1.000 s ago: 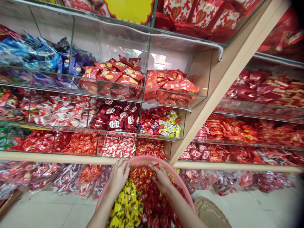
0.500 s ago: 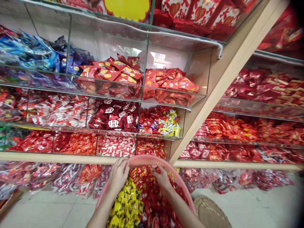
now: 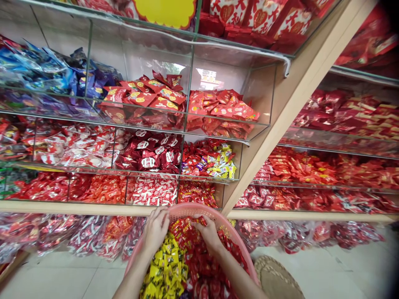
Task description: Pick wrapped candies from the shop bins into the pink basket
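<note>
A pink plastic basket (image 3: 187, 209) sits low in the middle, filled with red wrapped candies (image 3: 199, 257) and yellow wrapped candies (image 3: 163, 265). My left hand (image 3: 156, 230) curls over the basket's far left rim, fingers wrapped round it. Inside the basket, my right hand (image 3: 207, 233) rests on the red candies with its fingers bent down among them; whether it holds any is hidden.
Clear acrylic bins on wooden shelves (image 3: 274, 128) hold red, blue and mixed candy packets. Bagged candies hang below the lowest shelf board (image 3: 77, 206). A woven basket (image 3: 277, 278) stands on the tiled floor at the lower right.
My right hand has shifted slightly left and up among the red candies. The left hand stays on the rim. The view has drifted a little.
</note>
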Motion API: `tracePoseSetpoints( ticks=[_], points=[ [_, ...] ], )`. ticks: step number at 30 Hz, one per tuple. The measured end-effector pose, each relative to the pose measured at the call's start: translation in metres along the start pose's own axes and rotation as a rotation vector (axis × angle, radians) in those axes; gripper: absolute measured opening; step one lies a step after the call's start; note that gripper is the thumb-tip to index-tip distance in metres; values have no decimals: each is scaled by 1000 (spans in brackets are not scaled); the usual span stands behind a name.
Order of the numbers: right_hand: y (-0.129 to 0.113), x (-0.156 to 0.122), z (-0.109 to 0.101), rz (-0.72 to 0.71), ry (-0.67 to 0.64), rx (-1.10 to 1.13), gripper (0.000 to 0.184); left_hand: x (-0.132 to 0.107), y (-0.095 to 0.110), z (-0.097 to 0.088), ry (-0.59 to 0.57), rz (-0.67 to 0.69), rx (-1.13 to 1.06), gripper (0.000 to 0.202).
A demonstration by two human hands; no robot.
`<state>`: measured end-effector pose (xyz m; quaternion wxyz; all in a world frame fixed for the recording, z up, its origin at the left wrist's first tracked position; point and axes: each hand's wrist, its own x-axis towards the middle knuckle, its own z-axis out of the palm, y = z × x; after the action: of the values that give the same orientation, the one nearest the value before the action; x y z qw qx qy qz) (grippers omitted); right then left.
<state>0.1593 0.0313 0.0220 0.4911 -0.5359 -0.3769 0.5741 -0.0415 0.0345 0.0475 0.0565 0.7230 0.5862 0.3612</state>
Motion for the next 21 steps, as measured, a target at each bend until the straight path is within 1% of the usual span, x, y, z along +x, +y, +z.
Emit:
tracePoseSetpoints(
  ticks=[3,7,10,13,17,21],
  points=[
    [-5,0,-1,63,19,97,37,0,0,0,-2,-2,-3,23],
    [-13,-1,-3,212,44,364,30,0,0,0,5,6,-5,23],
    [-16,-2,-5,273,-1,503,26,0,0,0,4,4,-6,23],
    [-17,-3,-7,278,-43,543,30,0,0,0,-6,-1,-6,22],
    [-16,0,-6,253,-55,564,32,0,-1,0,4,-2,2,22],
    [-17,7,0,228,-41,551,37,-1,0,0,1,-4,8,24]
  ],
)
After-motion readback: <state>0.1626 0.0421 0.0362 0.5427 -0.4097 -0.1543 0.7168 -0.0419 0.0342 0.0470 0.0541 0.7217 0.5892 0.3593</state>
